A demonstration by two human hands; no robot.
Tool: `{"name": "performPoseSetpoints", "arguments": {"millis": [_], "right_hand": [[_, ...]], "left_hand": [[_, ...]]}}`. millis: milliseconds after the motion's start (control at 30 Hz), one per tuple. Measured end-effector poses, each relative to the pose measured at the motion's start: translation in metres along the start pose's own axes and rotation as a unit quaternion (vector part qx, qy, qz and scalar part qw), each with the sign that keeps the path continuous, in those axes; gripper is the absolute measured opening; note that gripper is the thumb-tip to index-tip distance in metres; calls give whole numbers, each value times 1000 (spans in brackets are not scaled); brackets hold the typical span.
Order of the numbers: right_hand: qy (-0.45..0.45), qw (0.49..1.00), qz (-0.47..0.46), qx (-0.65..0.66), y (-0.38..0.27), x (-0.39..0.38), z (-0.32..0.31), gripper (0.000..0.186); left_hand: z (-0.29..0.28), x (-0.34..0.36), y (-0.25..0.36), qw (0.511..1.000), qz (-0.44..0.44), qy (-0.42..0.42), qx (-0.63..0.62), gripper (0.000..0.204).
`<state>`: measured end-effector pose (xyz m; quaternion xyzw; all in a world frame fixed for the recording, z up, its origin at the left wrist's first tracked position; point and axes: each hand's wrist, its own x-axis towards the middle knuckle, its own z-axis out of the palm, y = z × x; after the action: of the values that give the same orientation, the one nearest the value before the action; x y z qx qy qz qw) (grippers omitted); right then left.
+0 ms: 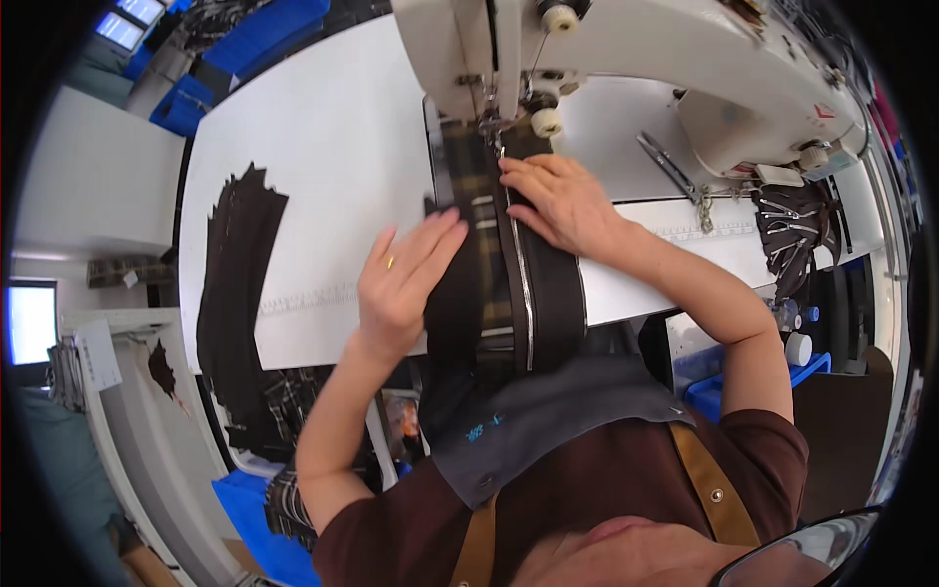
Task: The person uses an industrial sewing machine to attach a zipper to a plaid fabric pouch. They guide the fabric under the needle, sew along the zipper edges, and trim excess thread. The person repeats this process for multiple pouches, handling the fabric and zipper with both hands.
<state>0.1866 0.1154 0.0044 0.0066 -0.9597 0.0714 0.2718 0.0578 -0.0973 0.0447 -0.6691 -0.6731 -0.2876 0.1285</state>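
Note:
A dark fabric piece (455, 313) with a plaid middle (497, 284) lies under the sewing machine's needle area (494, 122) and runs down toward my lap. Along it stretches a dark zipper tape with a shiny silver line of teeth (525, 293). My left hand (406, 279), wearing a ring, rests with straight fingers on the fabric's left edge. Close below the presser foot, my right hand (567, 201) lies on the fabric's right side. Its fingertips touch down beside the zipper, thumb apart from the fingers. Whatever is under the right palm is hidden.
The white sewing machine (675, 39) spans the far right. A stack of dark fabric strips (235, 284) lies on the white table (333, 137) at left. Thread snips (668, 166) lie right of the needle, and a bundle of zipper pieces (797, 230) sits at the right edge.

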Motion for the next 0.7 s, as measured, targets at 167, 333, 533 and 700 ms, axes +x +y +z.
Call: {"name": "performPoseSetpoints", "arguments": {"millis": [167,333,533,700], "right_hand": [[-6,1000,-17,7,-3,4,-1,27],[-5,1000,-5,18,-1,3,1,27],[-1,1000,-6,18,1,3,2,28],[-1,1000,-4,20,0,3,0,28]], "left_hand": [[44,31,-28,997,63,-12,37,37],[62,40,-49,994,90,-22,62,39],[59,51,-58,994,57,-91,6,38],[65,50,-57,997,49,-60,7,37]]}}
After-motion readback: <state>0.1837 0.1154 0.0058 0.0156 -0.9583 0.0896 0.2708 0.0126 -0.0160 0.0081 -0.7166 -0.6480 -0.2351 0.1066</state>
